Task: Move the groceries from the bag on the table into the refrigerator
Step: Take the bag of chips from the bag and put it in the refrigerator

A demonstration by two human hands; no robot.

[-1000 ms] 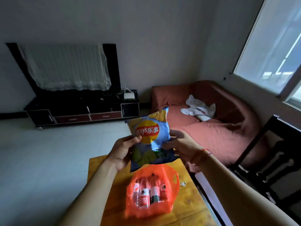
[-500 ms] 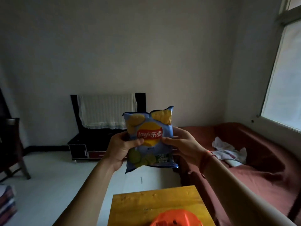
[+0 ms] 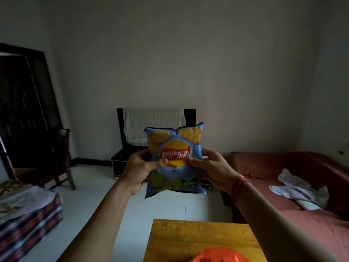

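Observation:
A blue and yellow bag of chips is held upright in front of me, well above the floor beyond the table. My left hand grips its left edge with the thumb across the front. My right hand grips its right edge the same way. The orange plastic grocery bag lies on the wooden table at the bottom edge of the view; only its top shows. No refrigerator is in view.
A TV stand with a cloth-draped screen stands against the far wall. A red sofa with crumpled white cloth runs along the right. A dark wooden chair and doorway are on the left, striped bedding at lower left.
The view has tilted up and swung left, so the orange bag has dropped almost out of sight. Both hands keep their hold on the chips, which have risen slightly.

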